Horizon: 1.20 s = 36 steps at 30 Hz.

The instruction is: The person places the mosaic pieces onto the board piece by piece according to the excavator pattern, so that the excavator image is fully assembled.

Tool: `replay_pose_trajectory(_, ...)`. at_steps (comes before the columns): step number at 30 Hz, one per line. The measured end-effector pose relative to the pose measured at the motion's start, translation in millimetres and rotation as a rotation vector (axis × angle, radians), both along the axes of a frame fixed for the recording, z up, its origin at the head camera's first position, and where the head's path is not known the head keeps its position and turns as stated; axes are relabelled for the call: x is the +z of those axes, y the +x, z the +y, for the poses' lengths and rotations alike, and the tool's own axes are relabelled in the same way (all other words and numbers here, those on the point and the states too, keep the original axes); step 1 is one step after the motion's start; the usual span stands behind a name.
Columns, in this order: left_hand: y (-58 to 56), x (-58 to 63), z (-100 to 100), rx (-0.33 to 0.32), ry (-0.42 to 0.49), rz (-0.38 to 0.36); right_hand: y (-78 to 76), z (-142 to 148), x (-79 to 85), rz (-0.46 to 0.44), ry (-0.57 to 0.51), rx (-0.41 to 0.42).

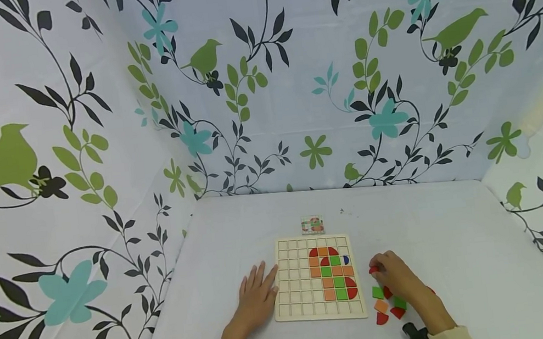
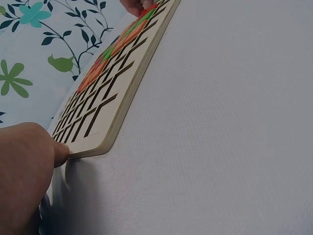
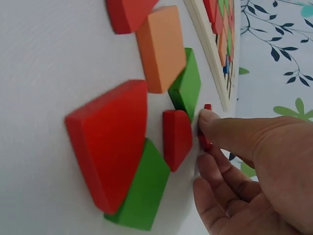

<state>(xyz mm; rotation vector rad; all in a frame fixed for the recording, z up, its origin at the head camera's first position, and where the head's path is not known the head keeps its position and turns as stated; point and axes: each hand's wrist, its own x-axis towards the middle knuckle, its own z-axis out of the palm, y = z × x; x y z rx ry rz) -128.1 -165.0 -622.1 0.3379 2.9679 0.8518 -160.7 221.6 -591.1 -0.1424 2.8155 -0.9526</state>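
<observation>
A pale wooden grid board (image 1: 293, 283) lies on the white table, its right part filled with red, orange, green and blue pieces. My left hand (image 1: 257, 298) lies with fingers extended against the board's left edge; its thumb (image 2: 58, 154) touches a corner in the left wrist view. Right of the board, my right hand (image 1: 398, 276) pinches a small red piece (image 3: 204, 139) between thumb and fingertips, low over the table. Close by lie loose pieces: a green square (image 1: 377, 292), an orange square (image 1: 381, 306) and red quarter-rounds (image 3: 110, 142), one leaning on a green piece (image 3: 142, 191).
Behind the board sits a small card (image 1: 312, 225) printed with a coloured pattern. A patterned cloth (image 1: 312, 126) with leaves and birds hangs around the table (image 1: 435, 218). A black device (image 1: 415, 334) is at my right wrist.
</observation>
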Motion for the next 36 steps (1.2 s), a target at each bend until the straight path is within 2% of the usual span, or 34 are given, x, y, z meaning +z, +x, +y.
replay_pose_trajectory(5,0.1,-0.2,0,0.011,-0.024,-0.020,-6.0,-6,-3.3,0.058,0.015,0.025)
replay_pose_trajectory(10,0.1,1.0,0,0.011,-0.027,-0.033,-12.0,-20,5.6,0.075,0.022,0.014)
replay_pose_trajectory(15,-0.3,0.2,0,0.012,-0.037,-0.035,-16.4,-45,12.7,0.121,0.030,0.050)
replay_pose_trajectory(19,0.2,1.3,0,0.012,-0.036,-0.032,-15.3,-69,13.3,0.169,0.027,0.121)
replay_pose_trajectory(26,-0.3,-0.4,-1,0.011,-0.024,-0.032,-5.2,-103,10.2,0.325,-0.003,0.330)
replay_pose_trajectory(36,0.4,1.4,-1,0.009,-0.021,-0.025,2.0,-119,0.0,0.369,0.057,0.409)
